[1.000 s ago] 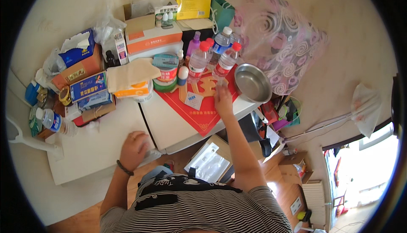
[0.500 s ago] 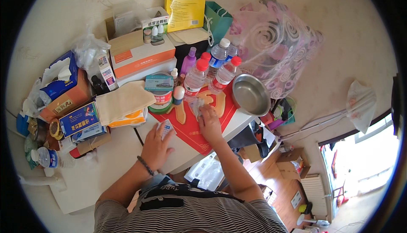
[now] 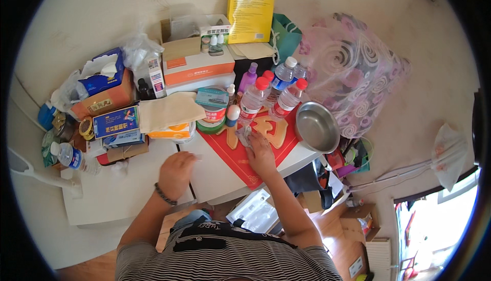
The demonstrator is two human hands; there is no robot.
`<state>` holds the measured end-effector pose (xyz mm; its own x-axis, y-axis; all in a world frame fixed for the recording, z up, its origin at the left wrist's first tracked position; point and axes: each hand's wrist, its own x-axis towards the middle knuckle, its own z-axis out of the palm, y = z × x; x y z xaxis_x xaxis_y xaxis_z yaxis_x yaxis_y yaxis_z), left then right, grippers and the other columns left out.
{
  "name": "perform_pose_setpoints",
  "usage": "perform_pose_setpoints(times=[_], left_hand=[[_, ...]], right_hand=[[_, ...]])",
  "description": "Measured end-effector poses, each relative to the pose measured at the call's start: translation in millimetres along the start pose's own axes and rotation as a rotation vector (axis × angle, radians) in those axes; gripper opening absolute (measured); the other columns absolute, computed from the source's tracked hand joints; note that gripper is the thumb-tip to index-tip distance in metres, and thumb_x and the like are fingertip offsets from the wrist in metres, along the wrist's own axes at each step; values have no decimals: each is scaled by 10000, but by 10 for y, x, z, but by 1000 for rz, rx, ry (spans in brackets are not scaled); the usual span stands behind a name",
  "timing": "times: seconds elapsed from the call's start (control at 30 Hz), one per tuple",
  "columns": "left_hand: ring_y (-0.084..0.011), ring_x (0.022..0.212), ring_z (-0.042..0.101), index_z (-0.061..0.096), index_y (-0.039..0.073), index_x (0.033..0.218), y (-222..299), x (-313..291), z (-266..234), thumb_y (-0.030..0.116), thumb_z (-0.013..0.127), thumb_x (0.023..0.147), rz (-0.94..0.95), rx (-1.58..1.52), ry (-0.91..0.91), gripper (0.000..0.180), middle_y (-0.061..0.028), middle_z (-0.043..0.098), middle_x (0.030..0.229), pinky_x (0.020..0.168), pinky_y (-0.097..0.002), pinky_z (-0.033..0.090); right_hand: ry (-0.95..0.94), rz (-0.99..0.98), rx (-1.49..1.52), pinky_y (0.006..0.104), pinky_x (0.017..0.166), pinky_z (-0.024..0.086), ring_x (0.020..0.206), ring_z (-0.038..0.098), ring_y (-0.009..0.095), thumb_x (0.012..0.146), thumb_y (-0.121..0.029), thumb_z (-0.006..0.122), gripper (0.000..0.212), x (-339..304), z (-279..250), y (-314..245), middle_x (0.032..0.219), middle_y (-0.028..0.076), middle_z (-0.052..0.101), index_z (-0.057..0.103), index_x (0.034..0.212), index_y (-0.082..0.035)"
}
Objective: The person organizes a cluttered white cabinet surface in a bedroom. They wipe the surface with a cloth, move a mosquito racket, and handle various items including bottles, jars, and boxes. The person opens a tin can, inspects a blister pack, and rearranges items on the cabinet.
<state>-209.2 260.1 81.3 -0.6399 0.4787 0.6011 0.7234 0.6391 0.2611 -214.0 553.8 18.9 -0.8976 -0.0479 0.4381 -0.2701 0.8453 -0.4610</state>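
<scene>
A red decorative sheet with gold characters lies at the table's right front. My right hand presses a crumpled pale cloth onto it, fingers bent over the cloth. To the left, my left hand is raised over the white table, its fingers curled. A thin edge of a small white packet shows at its fingertips; the rest of the packet is hidden. Just beyond the right hand stand clear bottles with red caps. A steel bowl sits to their right, on the sheet's edge.
Boxes, a beige cloth bag and a tin crowd the table's back left. A clear bottle lies at far left. A patterned plastic cover stands behind the bowl. The table's front edge drops to cartons below.
My left hand has drawn back leftward from the red sheet and turned, so its packet now shows only edge-on. My right hand stays on the cloth. The whole view has shifted.
</scene>
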Motion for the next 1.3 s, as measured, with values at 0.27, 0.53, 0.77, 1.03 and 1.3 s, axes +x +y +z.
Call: perform_pose_setpoints(times=[0.27,0.53,0.77,1.03,1.3], left_hand=[[-312,1113,552,615,49,1049,-333,-724,-417,26,628,772,-254,257,-205,278,-118,619,1123,993,-445,417],[-347,1316,373,434,63,1349,-227,468,-574,153,797,663,-154,197,-99,781,-158,412,1408,1097,-425,314],[-341,1256,404,362,70,1414,-573,923,-418,364,872,544,-307,243,-462,1050,-197,460,1332,1080,-429,298],[-344,1135,476,380,67,1405,-525,885,-418,443,830,555,-263,249,-390,1032,-176,536,1189,1023,-476,309],[-355,1069,511,445,45,1337,88,274,-529,415,854,558,-77,-68,-3,955,-180,542,1150,928,-451,394]], right_hand=[[48,-2,-26,441,983,436,1171,520,368,782,-62,654,360,-14,2,-46,1235,181,556,581,1127,6],[49,1,-3,441,974,438,1157,524,373,778,-60,660,369,-37,-13,-18,1234,182,553,576,1132,3],[78,-12,-4,434,960,445,1128,541,367,777,-69,662,362,-46,13,16,1219,186,560,581,1123,3],[55,15,20,440,958,447,1118,551,374,783,-87,659,343,3,13,-70,1212,207,571,594,1107,5],[34,29,-11,449,969,437,1141,539,391,818,-99,641,336,-45,34,14,1215,227,572,587,1130,13]])
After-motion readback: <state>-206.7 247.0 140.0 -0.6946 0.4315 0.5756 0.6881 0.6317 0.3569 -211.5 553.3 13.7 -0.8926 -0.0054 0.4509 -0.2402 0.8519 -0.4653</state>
